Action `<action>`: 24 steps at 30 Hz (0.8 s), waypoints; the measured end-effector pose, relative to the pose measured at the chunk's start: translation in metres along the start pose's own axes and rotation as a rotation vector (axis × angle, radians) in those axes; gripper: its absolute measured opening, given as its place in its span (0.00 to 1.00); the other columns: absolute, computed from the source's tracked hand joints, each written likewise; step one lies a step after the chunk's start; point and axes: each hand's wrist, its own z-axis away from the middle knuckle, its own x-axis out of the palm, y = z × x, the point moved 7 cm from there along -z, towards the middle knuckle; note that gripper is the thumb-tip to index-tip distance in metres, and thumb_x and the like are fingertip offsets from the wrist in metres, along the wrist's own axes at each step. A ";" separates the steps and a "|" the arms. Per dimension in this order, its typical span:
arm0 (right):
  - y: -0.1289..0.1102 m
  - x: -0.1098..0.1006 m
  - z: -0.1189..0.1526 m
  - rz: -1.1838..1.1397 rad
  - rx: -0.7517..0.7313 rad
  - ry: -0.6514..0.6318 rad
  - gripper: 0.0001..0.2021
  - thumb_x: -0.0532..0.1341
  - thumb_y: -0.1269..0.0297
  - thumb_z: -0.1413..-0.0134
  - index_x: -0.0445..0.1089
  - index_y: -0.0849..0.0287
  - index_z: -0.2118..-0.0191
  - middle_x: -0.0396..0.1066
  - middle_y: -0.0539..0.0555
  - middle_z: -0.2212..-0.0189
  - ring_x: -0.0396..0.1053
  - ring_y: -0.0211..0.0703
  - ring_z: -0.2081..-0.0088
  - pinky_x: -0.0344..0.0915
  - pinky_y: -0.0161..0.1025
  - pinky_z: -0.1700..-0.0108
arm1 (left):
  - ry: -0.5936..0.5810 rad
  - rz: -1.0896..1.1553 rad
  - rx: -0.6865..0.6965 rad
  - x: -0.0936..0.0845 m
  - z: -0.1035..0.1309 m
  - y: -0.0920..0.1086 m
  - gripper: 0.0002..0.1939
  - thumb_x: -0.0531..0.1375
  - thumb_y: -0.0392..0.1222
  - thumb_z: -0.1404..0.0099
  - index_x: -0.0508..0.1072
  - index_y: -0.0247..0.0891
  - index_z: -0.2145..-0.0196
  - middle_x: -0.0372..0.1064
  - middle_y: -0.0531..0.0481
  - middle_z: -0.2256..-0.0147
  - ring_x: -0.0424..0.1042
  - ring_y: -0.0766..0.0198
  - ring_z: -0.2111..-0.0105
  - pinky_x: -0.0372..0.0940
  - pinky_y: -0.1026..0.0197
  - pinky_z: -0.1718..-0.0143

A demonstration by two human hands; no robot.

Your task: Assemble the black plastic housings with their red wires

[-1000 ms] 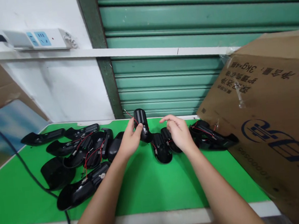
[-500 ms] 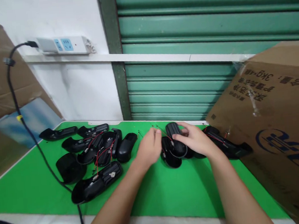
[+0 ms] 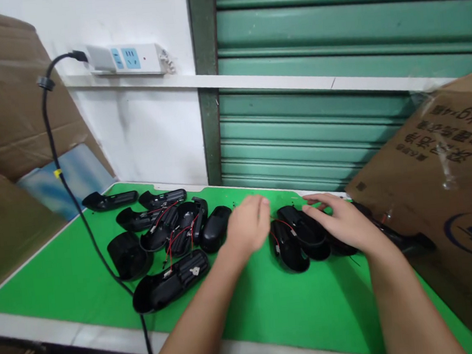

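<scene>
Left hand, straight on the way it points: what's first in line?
Likely the green roller shutter, past the back edge of the table. Depth is unclear; if the left hand is low, it might brush that edge first.

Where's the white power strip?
In the head view, the power strip is at the upper left, on the white wall left of the green shutter, with a black cable at its left end.

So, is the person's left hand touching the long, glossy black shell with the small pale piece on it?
Apart: the head view shows a strip of green tabletop between the left hand and the long black shell.
</scene>
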 end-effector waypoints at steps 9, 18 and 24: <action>-0.033 0.022 0.004 -0.161 -0.171 -0.108 0.23 0.50 0.50 0.36 0.81 0.53 0.63 0.80 0.56 0.54 0.73 0.55 0.47 0.58 0.54 0.38 | 0.299 -0.169 -0.251 -0.062 -0.003 -0.034 0.12 0.54 0.41 0.31 0.74 0.39 0.54 0.77 0.44 0.57 0.76 0.54 0.60 0.67 0.55 0.58; -0.037 0.034 0.011 0.169 -0.197 -0.132 0.32 0.43 0.45 0.27 0.78 0.55 0.68 0.79 0.57 0.69 0.75 0.53 0.58 0.56 0.53 0.43 | -0.070 -0.605 -0.355 -0.036 0.003 -0.042 0.21 0.58 0.42 0.35 0.74 0.36 0.46 0.73 0.35 0.48 0.74 0.42 0.49 0.66 0.45 0.49; -0.034 0.036 0.008 0.175 -0.204 -0.100 0.32 0.42 0.46 0.26 0.79 0.56 0.66 0.80 0.59 0.70 0.76 0.52 0.57 0.59 0.48 0.46 | -0.117 -0.661 -0.357 -0.026 0.004 -0.040 0.22 0.58 0.40 0.37 0.74 0.37 0.45 0.72 0.34 0.48 0.73 0.41 0.48 0.67 0.46 0.50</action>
